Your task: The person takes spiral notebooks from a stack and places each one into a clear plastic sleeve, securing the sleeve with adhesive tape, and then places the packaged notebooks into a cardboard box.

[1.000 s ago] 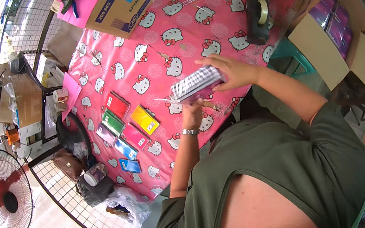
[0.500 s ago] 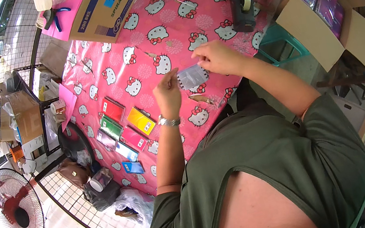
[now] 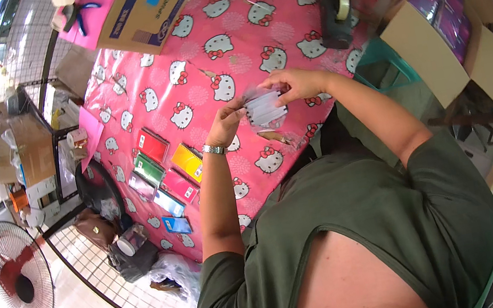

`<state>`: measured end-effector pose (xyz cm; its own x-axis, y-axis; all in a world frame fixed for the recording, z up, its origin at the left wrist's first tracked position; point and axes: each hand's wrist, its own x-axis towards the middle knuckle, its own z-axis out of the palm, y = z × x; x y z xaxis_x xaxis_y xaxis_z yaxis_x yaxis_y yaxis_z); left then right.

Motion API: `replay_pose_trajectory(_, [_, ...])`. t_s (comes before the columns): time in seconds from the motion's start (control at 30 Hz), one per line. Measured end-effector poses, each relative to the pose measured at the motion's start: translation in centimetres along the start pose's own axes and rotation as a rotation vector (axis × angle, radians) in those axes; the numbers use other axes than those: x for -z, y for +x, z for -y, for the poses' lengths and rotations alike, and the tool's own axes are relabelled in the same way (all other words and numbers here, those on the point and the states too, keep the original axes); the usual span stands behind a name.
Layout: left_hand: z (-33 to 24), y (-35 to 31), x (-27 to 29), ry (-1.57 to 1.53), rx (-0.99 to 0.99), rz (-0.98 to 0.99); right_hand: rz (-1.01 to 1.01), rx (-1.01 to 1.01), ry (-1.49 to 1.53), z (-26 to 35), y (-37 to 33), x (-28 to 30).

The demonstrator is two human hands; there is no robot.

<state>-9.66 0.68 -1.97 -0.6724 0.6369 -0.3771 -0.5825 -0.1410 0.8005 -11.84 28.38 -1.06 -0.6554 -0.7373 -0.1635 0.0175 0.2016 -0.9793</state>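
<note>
Between my hands is a pale, greyish-white small spiral notebook (image 3: 265,111), with dark coil binding showing at its sides. Clear plastic wrap seems to surround it, with a glossy edge near its top. My left hand (image 3: 225,125), wearing a metal watch, is closed on the notebook's left edge. On the opposite side, my right hand (image 3: 299,84) grips the upper right corner with bent fingers. Left of my left forearm lie small notebooks in several colours, among them a yellow one (image 3: 187,163), a red one (image 3: 153,145) and a green one (image 3: 148,169).
A black tape dispenser (image 3: 337,12) stands on the pink patterned tablecloth (image 3: 192,71). A large cardboard box (image 3: 138,28) sits at the far left beside pliers (image 3: 79,18). At right, an open carton (image 3: 416,51) holds purple packs, above a green stool (image 3: 384,73). A fan (image 3: 15,280) stands left.
My right hand has come down onto the notebook's upper right corner. The notebook now appears paler and tilted, with plastic bunched around it. The whole view has shifted slightly.
</note>
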Motion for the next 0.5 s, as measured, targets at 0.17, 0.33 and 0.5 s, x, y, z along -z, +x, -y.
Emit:
replay_pose_trajectory(0.17, [-5.9,-2.3,-5.0,1.791,-0.2,-0.282,-0.013,-0.133,-0.112,2.1,-1.7,2.3])
replay_pose_trajectory(0.33, [-5.4,-3.0,-4.1,2.268,-0.229,-0.282,0.019,-0.133,-0.032,2.7,-0.2,0.9])
replay_pose_trajectory(0.5, [-4.8,-2.6,-3.1,2.051,-0.192,-0.147,-0.004,-0.22,0.038,3.0,-0.5,1.1])
